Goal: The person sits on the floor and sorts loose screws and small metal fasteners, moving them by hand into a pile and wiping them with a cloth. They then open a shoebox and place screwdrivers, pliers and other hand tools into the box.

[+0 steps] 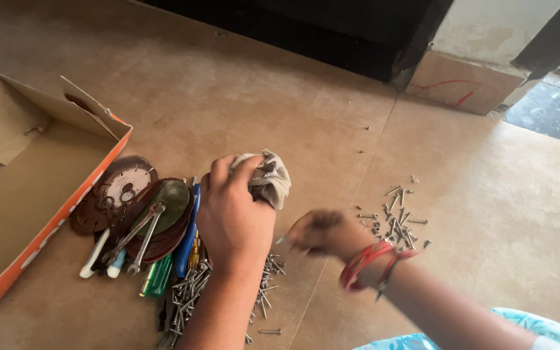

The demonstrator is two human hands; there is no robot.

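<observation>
a grey rag (268, 176) is gripped by the left hand (233, 217).
the blurred right hand (324, 231) is pinched near loose screws (393, 219); what its fingers hold cannot be told.

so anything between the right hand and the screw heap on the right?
Nothing visible. The right hand, blurred, sits just left of the screw heap, with only bare floor between them. The left hand holds a rag, off that path.
</observation>
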